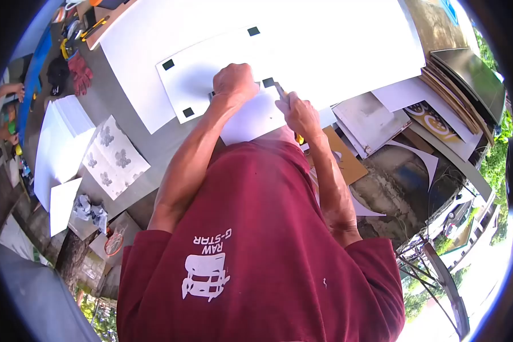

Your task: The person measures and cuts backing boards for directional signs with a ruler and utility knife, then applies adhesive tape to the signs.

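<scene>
A white sheet (pixel 182 85) with black squares near its corners lies on a larger white board. On the sheet, my left hand (pixel 236 81) is closed in a fist. A small dark bit shows at the fist's left side, but I cannot make out what is under it. My right hand (pixel 301 117) is closed around a slim tool that looks like a cutter knife (pixel 283 93). Its tip points at the black square (pixel 269 82) by the sheet's right end. Between my forearms, a white piece (pixel 251 122) reaches down to my maroon shirt.
Red work gloves (pixel 80 73) and tools lie at the far left. A stack of white sheets (pixel 62 137) and a patterned sheet (pixel 115 158) are on the left. Boards (pixel 456 97) pile up on the right. Another person's hands (pixel 11 91) show at the left edge.
</scene>
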The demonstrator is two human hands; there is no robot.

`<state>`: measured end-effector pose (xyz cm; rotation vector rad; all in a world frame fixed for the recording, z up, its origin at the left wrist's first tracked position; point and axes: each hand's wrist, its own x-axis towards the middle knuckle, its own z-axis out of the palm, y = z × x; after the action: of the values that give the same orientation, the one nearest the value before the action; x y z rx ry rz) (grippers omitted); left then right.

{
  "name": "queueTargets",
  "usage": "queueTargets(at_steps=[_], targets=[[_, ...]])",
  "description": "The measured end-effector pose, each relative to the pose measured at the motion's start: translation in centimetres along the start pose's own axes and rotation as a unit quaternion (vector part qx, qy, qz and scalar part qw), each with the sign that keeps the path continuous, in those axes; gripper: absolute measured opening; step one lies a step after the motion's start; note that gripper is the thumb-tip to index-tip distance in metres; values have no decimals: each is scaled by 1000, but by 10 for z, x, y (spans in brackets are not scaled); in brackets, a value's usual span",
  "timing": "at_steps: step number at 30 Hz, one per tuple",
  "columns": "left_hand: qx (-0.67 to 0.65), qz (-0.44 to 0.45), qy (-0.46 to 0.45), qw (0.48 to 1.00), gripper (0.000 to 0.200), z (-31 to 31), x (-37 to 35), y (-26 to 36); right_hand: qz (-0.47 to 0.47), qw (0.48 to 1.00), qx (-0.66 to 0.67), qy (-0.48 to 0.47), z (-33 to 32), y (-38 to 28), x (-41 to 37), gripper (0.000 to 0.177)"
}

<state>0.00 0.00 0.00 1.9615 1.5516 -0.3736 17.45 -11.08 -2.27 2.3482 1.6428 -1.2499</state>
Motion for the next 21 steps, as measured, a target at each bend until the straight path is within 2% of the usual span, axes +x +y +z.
queueTargets(at_steps=[2,5,7,12,14,16,19,21], targets=[[-62,3,-31,998,26,-12,-9,-3,21,995,79,48,-7,3,3,55],[-181,17,-75,980,31,-34,-30,-21,43,990,47,124,0,-10,21,53],[-192,23,-74,978,34,-51,-41,-44,45,990,54,125,11,-33,40,54],[-301,26,-36,953,33,-35,-63,-61,49,991,4,126,13,-32,46,54],[-327,21,-12,945,32,-32,-69,-63,47,979,184,80,10,-28,41,53],[-347,30,-3,938,32,-35,-71,-57,50,934,350,46,1,-35,28,49],[-349,39,5,936,30,-32,-75,-44,-70,886,458,-4,-23,-48,1,44],[-351,56,36,934,29,-30,-69,-34,-94,888,450,-25,-37,-52,-2,38]])
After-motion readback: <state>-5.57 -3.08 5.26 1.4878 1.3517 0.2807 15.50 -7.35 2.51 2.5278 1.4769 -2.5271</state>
